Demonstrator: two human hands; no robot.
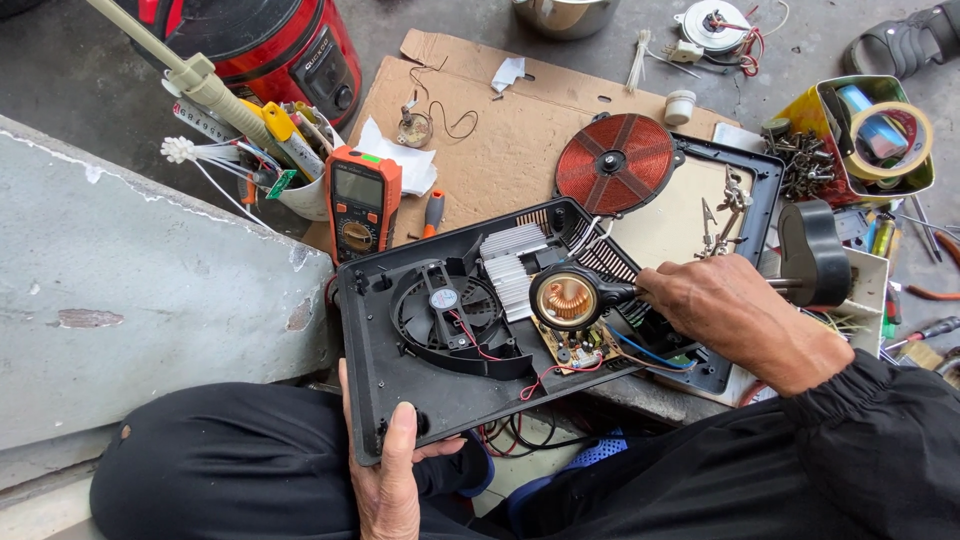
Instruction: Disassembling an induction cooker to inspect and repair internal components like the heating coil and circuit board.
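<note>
Opened cooker base [420, 390] on lap, steadied by left hand [388, 478], grip clamped on its edge. Right hand [735, 310] clamped on magnifier [567, 297] over circuit board [580, 348]. Coil [615, 163] already out; fan [445, 310] still fitted.

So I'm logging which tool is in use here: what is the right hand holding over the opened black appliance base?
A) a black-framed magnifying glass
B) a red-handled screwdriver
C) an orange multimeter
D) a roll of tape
A: the right hand grips the handle of a black-framed magnifying glass over the circuit board, enlarging a copper coil.
</note>
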